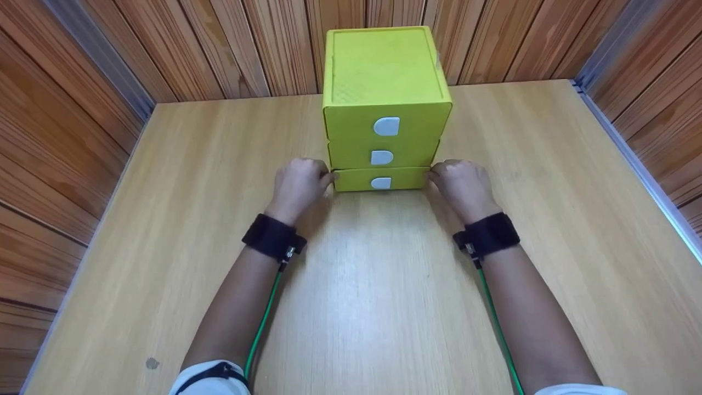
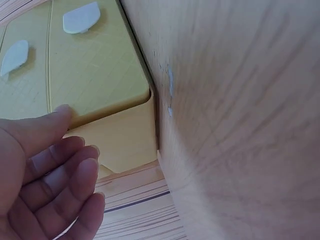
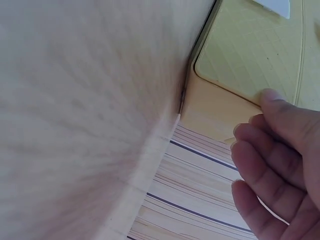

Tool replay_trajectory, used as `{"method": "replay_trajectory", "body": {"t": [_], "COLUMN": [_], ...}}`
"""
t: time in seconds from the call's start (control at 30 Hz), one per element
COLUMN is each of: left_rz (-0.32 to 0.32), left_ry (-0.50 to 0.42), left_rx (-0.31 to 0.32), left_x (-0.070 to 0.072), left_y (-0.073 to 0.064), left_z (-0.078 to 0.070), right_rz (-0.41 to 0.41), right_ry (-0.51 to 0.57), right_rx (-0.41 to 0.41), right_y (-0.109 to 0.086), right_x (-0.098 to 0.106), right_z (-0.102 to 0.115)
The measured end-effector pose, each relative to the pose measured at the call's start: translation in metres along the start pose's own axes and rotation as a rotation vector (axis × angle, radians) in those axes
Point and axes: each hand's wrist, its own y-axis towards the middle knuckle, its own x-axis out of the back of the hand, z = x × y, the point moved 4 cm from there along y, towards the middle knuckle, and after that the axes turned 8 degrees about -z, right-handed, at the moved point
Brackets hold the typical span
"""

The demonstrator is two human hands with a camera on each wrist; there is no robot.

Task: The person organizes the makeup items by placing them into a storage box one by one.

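A lime-green three-drawer storage box [image 1: 387, 66] stands at the back of the table, with a pale tab handle on each drawer. At the left end of the bottom drawer [image 1: 354, 181], my left hand [image 1: 299, 184] pinches the front edge; its thumb [image 2: 50, 127] lies on the drawer face and its other fingers curl by the box's side. My right hand [image 1: 463, 184] mirrors this at the right end, thumb [image 3: 280, 107] on the face's edge and fingers bent alongside. In the left wrist view the bottom drawer's face sits slightly proud of the casing [image 2: 120, 132].
The light wooden table [image 1: 373, 307] is bounded by wood-plank walls [image 1: 203, 49] behind and at both sides. Metal strips [image 1: 647, 175] run along the side edges. Each wrist wears a black strap [image 1: 271, 236] with a green cable [image 1: 266, 318] trailing toward the body.
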Motion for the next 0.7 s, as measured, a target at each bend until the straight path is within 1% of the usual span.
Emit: {"method": "replay_trajectory", "body": {"t": [0.13, 0.3, 0.43, 0.5, 0.6, 0.7], "left_rz": [0.008, 0.009, 0.037, 0.051, 0.034, -0.020], "left_ry": [0.006, 0.002, -0.019, -0.029, -0.036, -0.039], "left_rx": [-0.006, -0.020, -0.009, -0.001, 0.002, -0.012], "left_x": [-0.002, -0.008, -0.012, -0.012, -0.004, 0.013], "left_y": [0.000, 0.004, 0.005, 0.004, 0.005, 0.007], "left_z": [-0.001, -0.001, 0.002, 0.004, 0.006, 0.005], "right_rz": [0.007, 0.017, 0.056, 0.066, 0.041, -0.040], "right_ry": [-0.001, 0.003, 0.020, 0.030, 0.040, 0.052], "right_rx": [0.000, -0.025, -0.027, -0.026, -0.016, 0.014], "right_y": [0.000, 0.001, 0.002, 0.004, 0.011, 0.019], "right_x": [0.001, 0.000, 0.001, 0.005, 0.021, 0.045], "right_z": [0.000, -0.004, -0.005, -0.004, -0.001, 0.004]}}
